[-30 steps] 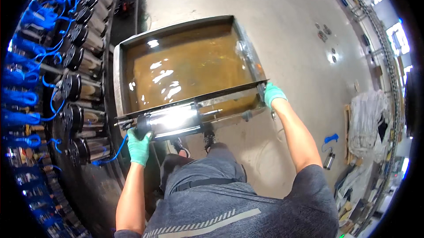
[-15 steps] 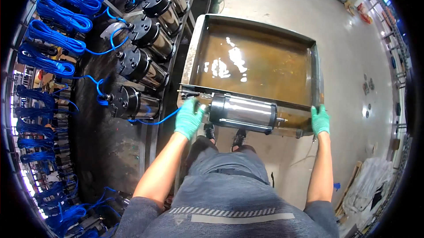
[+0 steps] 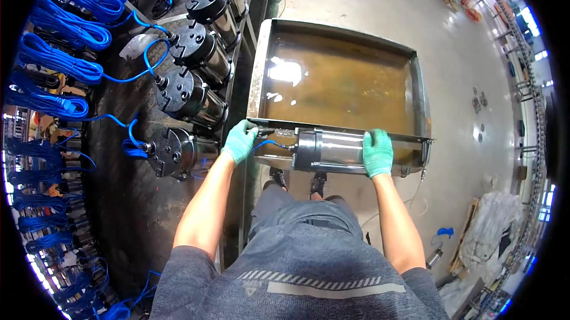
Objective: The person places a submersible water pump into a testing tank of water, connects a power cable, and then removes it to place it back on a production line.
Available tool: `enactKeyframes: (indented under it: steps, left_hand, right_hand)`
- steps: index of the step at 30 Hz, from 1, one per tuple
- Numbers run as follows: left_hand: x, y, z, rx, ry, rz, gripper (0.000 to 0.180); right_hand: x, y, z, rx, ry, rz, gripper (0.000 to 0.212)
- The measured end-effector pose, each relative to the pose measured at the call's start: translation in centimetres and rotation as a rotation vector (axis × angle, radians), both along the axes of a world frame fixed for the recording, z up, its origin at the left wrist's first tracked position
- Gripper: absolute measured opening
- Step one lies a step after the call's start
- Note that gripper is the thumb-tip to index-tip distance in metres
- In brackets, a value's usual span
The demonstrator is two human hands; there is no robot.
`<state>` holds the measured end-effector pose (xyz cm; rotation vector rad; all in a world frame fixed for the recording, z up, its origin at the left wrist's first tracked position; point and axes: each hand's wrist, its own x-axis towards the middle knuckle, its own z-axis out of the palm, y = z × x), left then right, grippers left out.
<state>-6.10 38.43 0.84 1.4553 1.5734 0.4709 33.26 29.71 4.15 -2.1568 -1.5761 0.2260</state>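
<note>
A submersible pump (image 3: 338, 149) with a shiny steel body and black end caps lies on its side along the near edge of a metal tank (image 3: 259, 73) of brownish water. My right hand (image 3: 378, 152), in a green glove, is closed over the pump's right end. My left hand (image 3: 240, 140), gloved alike, is at the tank's near left corner. Its fingers are bent against a small dark part, which they partly hide. A blue cable (image 3: 270, 142) runs from the pump's left end toward that hand.
On the dark bench (image 3: 133, 171) to my left stand several similar pumps (image 3: 189, 97), each with a coiled blue cable (image 3: 59, 58). A thin hose (image 3: 418, 192) hangs by the tank's right corner. Clear plastic sheeting (image 3: 491, 228) lies on the floor at right.
My right hand has moved left from the tank's near right corner onto the pump's right end. My left hand has shifted slightly left and up, away from the pump's left end.
</note>
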Motion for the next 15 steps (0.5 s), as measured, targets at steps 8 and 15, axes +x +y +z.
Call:
enactKeyframes:
  steps: [8, 15]
  left_hand:
    - [1.8, -5.1, 2.5, -0.125, -0.519, 0.113, 0.022]
    - [2.3, -4.5, 1.9, -0.305, -0.648, 0.088, 0.025]
  right_hand:
    - [-0.3, 0.0, 0.3, 0.006, -0.024, -0.017, 0.016]
    - [-0.6, 0.4, 0.7, 0.005, -0.045, -0.022, 0.015]
